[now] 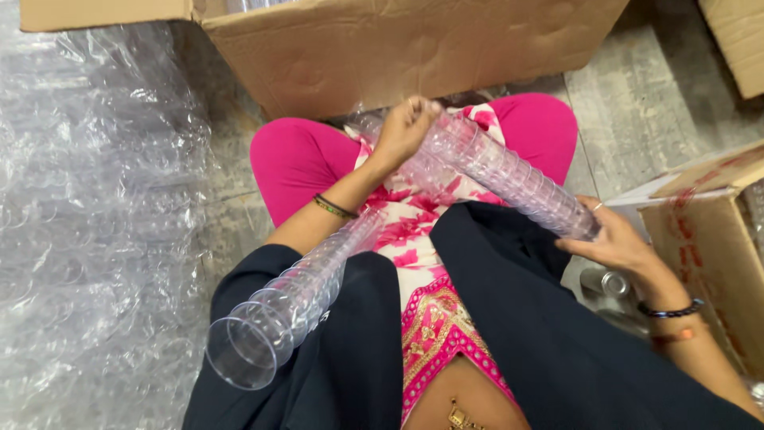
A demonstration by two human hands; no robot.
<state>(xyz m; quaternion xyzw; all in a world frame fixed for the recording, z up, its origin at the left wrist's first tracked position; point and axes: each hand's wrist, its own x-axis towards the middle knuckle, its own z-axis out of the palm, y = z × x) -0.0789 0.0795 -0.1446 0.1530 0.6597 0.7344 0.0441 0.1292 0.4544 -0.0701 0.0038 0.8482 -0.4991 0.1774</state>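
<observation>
I sit cross-legged in pink trousers and hold a long stack of clear plastic cups (509,175) across my lap. My left hand (404,127) grips the stack's upper end near the big cardboard box. At the lower end, by my right knee, my right hand (617,243) cups the stack. A second stack of clear cups (298,299) lies along my left forearm and thigh, its open mouth pointing toward the lower left. More clear cups (418,167) show in my lap under the held stack.
A large open cardboard box (414,48) stands just ahead of my knees. Crumpled clear plastic wrap (95,215) covers the floor at the left. Another cardboard box (708,231) stands at the right, and a box corner (736,40) shows at top right.
</observation>
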